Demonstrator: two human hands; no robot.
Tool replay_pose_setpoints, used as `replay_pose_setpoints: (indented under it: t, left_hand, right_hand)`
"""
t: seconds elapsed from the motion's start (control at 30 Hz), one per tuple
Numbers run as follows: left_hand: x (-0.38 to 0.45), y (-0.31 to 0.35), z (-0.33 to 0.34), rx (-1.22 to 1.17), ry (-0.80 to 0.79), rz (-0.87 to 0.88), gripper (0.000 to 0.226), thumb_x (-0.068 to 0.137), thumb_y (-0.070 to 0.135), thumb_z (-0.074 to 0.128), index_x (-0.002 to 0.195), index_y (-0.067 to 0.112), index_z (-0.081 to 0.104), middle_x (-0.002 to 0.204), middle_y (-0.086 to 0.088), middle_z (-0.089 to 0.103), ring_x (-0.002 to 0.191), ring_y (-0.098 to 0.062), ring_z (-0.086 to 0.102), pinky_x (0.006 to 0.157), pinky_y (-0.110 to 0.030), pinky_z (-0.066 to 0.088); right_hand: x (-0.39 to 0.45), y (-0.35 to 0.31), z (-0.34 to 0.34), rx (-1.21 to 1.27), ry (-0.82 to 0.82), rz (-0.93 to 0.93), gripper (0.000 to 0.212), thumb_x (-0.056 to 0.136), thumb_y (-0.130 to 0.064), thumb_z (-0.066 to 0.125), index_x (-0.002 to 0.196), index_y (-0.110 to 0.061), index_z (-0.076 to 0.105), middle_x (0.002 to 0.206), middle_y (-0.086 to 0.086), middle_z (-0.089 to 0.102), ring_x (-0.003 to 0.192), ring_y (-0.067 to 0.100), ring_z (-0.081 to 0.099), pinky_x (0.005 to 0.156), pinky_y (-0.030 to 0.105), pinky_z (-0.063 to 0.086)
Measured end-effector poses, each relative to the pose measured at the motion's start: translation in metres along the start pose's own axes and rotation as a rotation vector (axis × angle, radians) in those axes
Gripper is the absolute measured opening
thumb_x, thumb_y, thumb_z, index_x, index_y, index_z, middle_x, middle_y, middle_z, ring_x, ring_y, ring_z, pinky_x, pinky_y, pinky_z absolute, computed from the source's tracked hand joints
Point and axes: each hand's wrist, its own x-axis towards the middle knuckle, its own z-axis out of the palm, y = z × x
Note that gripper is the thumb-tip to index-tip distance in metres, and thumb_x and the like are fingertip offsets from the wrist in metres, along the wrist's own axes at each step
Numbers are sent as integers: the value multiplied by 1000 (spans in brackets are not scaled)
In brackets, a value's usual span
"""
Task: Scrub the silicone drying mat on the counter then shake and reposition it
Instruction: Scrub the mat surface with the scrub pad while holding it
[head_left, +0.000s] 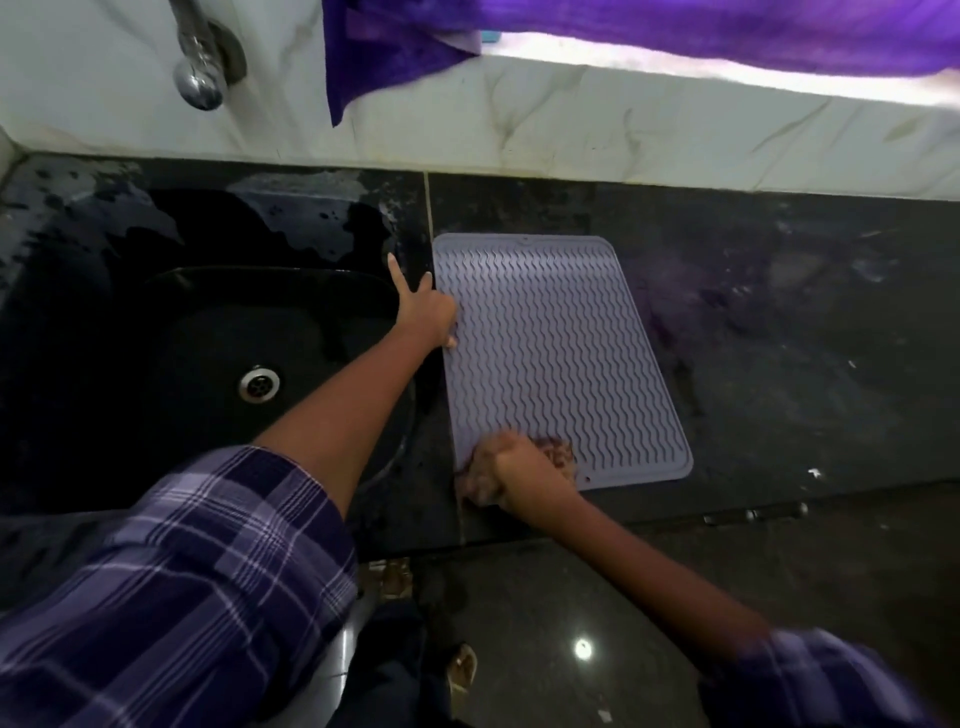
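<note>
A lilac silicone drying mat (561, 353) with wavy ridges lies flat on the dark counter (779, 338), just right of the sink. My left hand (428, 312) presses on the mat's left edge, fingers spread, some of them over the counter. My right hand (511, 475) is at the mat's near left corner, fingers closed on a brownish scrubber (556, 452) that rests on the mat. The hand and scrubber are blurred.
A black sink (218, 332) with a metal drain (258, 383) is at the left, wet around its rim. A chrome tap (200, 78) sticks out of the marble wall. A purple cloth (389, 52) hangs from the sill above. The counter's front edge runs just below the mat.
</note>
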Motion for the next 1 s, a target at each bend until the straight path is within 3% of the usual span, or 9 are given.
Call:
replay_pose_setpoints:
  t: [0.13,0.27,0.4,0.57,0.7,0.77,0.83,0.93,1.0]
  left_hand:
    - [-6,-1,0,-68,-51,-15,49,87,47,61,128,19,56,150,-10,40,149,-35,-4,102,-76,-11]
    - [-7,-2,3,-64,-76,-24,69,86,54,59,143,19,41,152,-10,36,148,-38,-8,102,-77,-10]
    - [-6,0,4,-38,-88,-27,73,85,54,59,145,19,38,153,-9,36,148,-38,-8,102,-77,-10]
    - [-11,2,-1,-27,-92,-19,68,87,51,60,143,16,41,151,-10,38,148,-38,-6,104,-76,-9]
    - [-11,5,-3,16,-112,-8,68,86,53,59,141,16,43,149,-9,41,149,-36,-1,104,-76,-8]
    - [-7,5,-6,57,-126,14,66,85,56,60,138,18,48,148,-7,43,149,-35,4,102,-77,-8]
    - [-1,1,-12,85,-120,41,61,82,57,63,130,19,56,140,-5,51,146,-31,21,101,-77,-9]
    - [9,-6,-24,26,-48,46,41,81,51,67,103,17,70,108,0,68,122,-22,53,104,-74,-12]
    - [20,-11,-33,15,21,8,33,79,48,70,94,19,70,99,0,66,120,-22,53,106,-73,-10]
  right_hand:
    - [25,9,-28,-10,-236,15,24,83,-5,64,104,-13,70,117,4,66,110,18,62,100,30,49]
    - [69,12,-35,-44,118,162,30,88,-6,53,115,-8,66,122,14,60,116,29,53,98,32,41]
    - [15,1,2,-109,61,46,33,92,-17,53,123,-7,59,134,9,53,126,24,43,100,23,25]
    - [-8,11,-22,65,-129,5,24,86,-4,58,107,-9,69,120,7,65,114,18,59,103,33,46]
    - [32,26,-53,65,141,148,30,87,-2,52,108,-13,71,117,13,64,113,26,55,99,39,44]
    - [21,26,-39,-48,112,161,25,90,-9,52,108,-10,69,117,14,62,114,29,52,100,41,40]
    - [1,24,-35,-23,-51,162,24,89,-10,55,110,-9,67,118,14,62,113,29,54,100,40,42]
    - [-2,41,-70,105,-300,237,27,87,-3,57,112,-5,65,120,11,65,111,24,61,99,36,50]
    - [27,54,-104,194,-218,246,28,86,4,54,110,-1,66,120,11,67,113,22,62,102,37,48]
